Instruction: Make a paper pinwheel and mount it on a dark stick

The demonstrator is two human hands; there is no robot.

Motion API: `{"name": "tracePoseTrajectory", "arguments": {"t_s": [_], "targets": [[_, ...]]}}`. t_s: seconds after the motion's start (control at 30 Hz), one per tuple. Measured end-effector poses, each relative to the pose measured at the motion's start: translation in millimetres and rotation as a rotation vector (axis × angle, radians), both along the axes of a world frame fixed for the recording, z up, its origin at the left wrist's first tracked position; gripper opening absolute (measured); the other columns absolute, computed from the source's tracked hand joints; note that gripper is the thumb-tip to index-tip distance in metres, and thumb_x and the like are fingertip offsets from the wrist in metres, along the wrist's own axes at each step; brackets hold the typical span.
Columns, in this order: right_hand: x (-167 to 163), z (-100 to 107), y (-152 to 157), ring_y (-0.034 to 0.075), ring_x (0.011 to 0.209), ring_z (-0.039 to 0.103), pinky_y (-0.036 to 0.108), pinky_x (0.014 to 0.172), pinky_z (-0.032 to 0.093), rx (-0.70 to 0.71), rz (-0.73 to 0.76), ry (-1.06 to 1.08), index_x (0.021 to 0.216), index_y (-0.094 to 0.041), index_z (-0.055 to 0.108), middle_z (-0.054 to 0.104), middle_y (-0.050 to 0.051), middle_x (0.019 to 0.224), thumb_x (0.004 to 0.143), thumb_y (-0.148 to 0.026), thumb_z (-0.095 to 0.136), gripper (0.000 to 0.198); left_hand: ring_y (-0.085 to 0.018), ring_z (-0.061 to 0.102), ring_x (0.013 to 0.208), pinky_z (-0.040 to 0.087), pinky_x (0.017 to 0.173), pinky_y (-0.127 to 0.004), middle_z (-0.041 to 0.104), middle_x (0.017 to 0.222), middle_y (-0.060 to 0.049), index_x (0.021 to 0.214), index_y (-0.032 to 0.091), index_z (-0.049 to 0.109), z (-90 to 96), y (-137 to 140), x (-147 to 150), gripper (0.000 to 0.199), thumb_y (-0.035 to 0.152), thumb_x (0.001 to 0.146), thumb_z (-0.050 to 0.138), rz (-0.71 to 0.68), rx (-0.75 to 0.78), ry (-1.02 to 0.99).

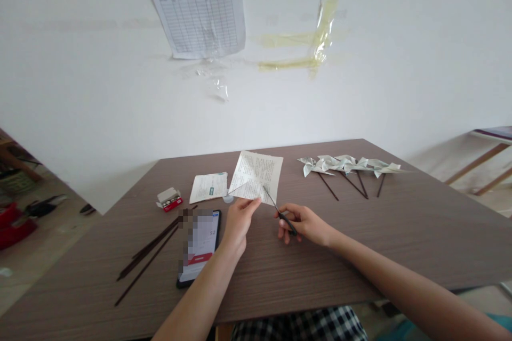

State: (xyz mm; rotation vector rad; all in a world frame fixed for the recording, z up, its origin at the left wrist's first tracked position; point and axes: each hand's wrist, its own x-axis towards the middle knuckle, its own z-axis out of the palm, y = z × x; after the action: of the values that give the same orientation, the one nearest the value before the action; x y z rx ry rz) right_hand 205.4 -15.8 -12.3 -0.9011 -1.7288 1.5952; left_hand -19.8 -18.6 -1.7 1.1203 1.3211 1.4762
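Observation:
My left hand (pixel 239 219) pinches the lower edge of a square sheet of printed paper (pixel 256 173), held up over the table. A slit runs in from the paper's lower left corner. In my right hand (pixel 302 222) is a pair of scissors (pixel 285 217) with dark handles, my fingers through the loops. The blades reach up over the lower right part of the paper; whether they are cutting into it I cannot tell. Left of the paper lies a stack of printed paper squares (pixel 208 187), with a small clear round piece (pixel 228 198) beside it.
Several paper pinwheels (pixel 348 164) on dark sticks lie at the table's back right. On the left are loose dark sticks (pixel 150 248), an open small red and white box (pixel 170 200) and a phone (pixel 200 248). The wall (pixel 280 112) stands behind the table (pixel 344 272).

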Motion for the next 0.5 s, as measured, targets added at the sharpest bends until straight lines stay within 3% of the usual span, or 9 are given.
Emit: {"name": "tracePoseTrajectory", "arguments": {"t_s": [0.5], "targets": [[-1.7, 1.1, -1.5, 0.026, 0.065, 0.076, 0.035, 0.050, 0.042, -0.006, -0.019, 0.004, 0.111, -0.025, 0.068, 0.086, 0.009, 0.086, 0.091, -0.062, 0.087, 0.046, -0.029, 0.074, 0.094, 0.050, 0.093, -0.040, 0.087, 0.088, -0.007, 0.074, 0.023, 0.090, -2.8, 2.3, -0.5, 0.029, 0.051, 0.072, 0.097, -0.022, -0.011, -0.021]]}}
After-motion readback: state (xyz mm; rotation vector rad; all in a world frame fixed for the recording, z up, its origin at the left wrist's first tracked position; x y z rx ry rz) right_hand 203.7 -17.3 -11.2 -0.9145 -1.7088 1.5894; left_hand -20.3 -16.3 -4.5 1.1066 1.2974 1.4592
